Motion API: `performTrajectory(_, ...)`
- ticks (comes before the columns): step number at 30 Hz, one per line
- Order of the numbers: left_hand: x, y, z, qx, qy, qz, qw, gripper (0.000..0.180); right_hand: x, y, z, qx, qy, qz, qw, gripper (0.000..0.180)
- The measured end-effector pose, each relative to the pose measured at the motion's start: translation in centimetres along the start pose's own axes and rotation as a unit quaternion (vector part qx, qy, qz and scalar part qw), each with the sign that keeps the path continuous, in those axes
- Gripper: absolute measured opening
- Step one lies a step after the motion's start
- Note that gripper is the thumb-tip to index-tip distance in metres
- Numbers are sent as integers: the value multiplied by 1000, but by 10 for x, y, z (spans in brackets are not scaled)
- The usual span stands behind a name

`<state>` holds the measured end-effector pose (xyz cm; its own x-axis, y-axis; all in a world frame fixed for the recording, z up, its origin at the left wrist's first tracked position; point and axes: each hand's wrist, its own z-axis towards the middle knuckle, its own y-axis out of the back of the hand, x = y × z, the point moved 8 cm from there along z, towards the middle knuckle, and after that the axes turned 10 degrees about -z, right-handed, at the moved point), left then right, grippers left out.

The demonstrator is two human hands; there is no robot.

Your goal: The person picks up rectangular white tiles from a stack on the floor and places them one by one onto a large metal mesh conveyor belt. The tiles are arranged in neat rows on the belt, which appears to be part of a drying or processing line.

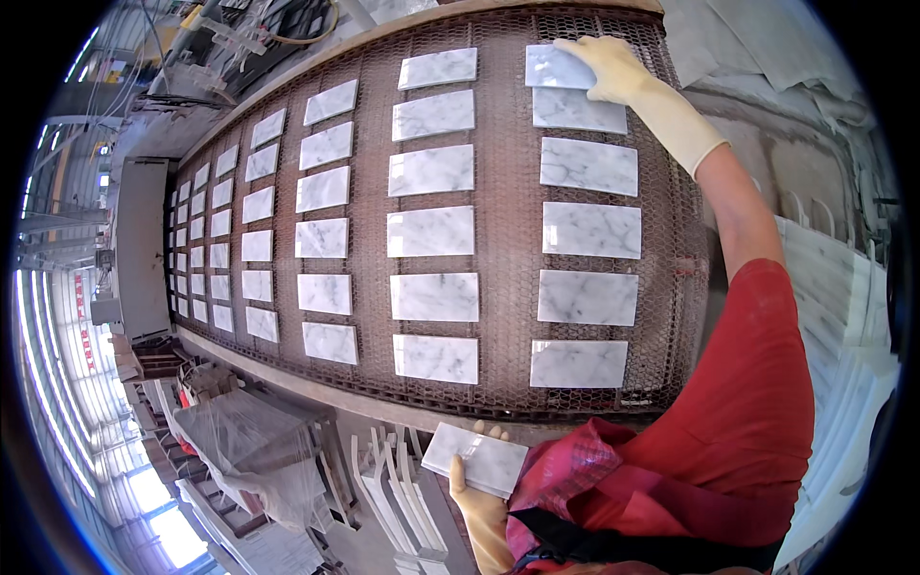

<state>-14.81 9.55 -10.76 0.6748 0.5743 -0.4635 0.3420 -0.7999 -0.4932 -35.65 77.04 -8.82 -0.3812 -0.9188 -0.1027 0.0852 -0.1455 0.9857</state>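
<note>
Head-worn fisheye, looking steeply down over the mesh conveyor belt (508,163).

One view only, from the person's head, close above the belt's near edge. The belt runs off to the left, and straight edges bow toward the dark round rim. The right hand (613,67) reaches to the far side; the left hand (479,498) sits low, nearest the lens.

Polished marble on a wire-mesh belt

The tiles (433,231) look like white stone with grey veins, smooth and glossy enough to catch glare; the belt (506,240) under them is brown woven metal mesh, rough and matt. Both hands, right hand (613,69) and left hand (476,498), wear pale yellow rubber gloves, smooth and dull. The sleeve (757,383) is soft red cloth; nearby plastic sheeting (235,436) is thin, crinkled and shiny.
</note>
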Motion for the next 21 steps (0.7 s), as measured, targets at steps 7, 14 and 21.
performTrajectory(7, 5, 6, 2, 14, 15, -10, 1000, 97, -24, -20, 22, -40, -29, -45, 998, 84)
performTrajectory(14, 6, -5, 0, 22, -9, -21, 999, 93, -23, -13, -34, -134, -32, -2, 990, 58)
performTrajectory(21, 13, 2, 6, 38, -6, -32, 999, 93, 33, -15, -74, -113, 58, 26, 992, 61)
